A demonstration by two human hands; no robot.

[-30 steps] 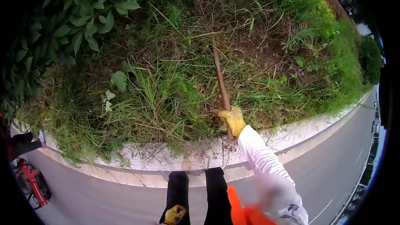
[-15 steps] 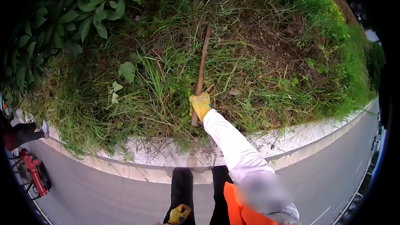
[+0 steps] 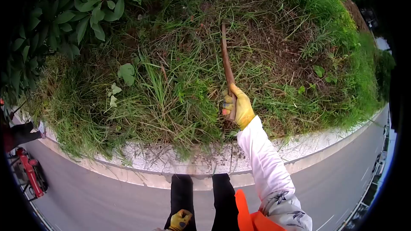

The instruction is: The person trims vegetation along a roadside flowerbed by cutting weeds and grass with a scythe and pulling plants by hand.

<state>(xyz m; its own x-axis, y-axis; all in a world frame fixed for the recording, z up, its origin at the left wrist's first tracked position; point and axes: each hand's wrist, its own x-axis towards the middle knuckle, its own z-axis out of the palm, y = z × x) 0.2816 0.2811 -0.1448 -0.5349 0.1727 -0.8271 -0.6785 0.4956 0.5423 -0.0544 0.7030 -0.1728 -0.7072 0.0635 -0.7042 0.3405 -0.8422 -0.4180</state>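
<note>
My right hand (image 3: 239, 108), in a yellow glove, is wrapped round the lower end of a long wooden tool handle (image 3: 227, 62). The handle points away from me over the grass and bends slightly. Its far end reaches into weeds, and I cannot make out a tool head there. Tangled green and dry grass (image 3: 171, 102) lies under and around the handle. Down by my left thigh is my left hand (image 3: 180, 219), also in a yellow glove. Its fingers are curled in, and no object shows in them.
A pale stone curb (image 3: 205, 160) runs between the grass bed and the grey road (image 3: 107, 192). A leafy shrub (image 3: 94, 13) overhangs at upper left. At the left edge stand a red machine (image 3: 32, 173) and another person's dark-clothed leg (image 3: 21, 134).
My right hand has moved to the right and slightly away from me, carrying the wooden handle with it. The handle now leans the other way. My left hand stays by my thigh.
</note>
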